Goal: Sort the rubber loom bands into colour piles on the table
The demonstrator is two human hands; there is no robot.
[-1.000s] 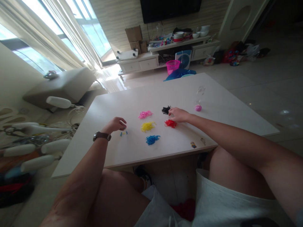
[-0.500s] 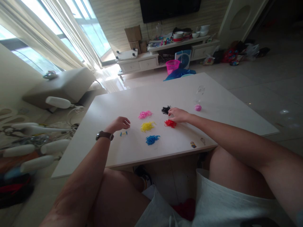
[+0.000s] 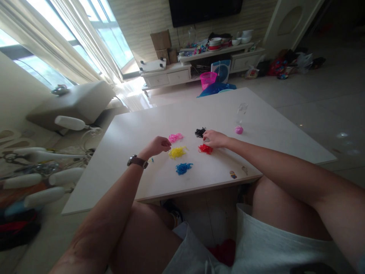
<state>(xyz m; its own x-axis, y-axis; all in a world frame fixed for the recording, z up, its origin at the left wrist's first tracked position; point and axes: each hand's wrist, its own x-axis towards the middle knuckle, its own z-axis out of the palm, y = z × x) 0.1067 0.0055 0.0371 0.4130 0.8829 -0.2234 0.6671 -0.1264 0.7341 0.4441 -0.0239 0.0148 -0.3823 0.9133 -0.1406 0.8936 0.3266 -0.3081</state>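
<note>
Small loose bands, which look like rubber bands, lie in piles by colour on the white table [image 3: 216,110]. My left hand [image 3: 158,146], with a dark-strapped watch at the wrist, hovers left of the yellow pile [image 3: 177,152] and just below the pink pile [image 3: 175,137]; its fingers are bent, with a gap from the thumb. Between the black pile [image 3: 200,132] and the red pile [image 3: 205,148] is my right hand [image 3: 214,139], fingertips drawn together; anything in them is too small to make out. The blue pile [image 3: 184,168] lies nearer me.
A small blue-ended piece [image 3: 152,160] lies beside my left wrist. To the right are a pink ball [image 3: 238,130] and a clear plastic object [image 3: 242,109]. Near the front edge lie a minion figure [image 3: 233,174] and a small pale piece [image 3: 244,170].
My left hand has moved right, from above the small blue-and-yellow piece to beside the yellow and pink piles, and its fingers are more bent. My right hand has stayed almost still.
</note>
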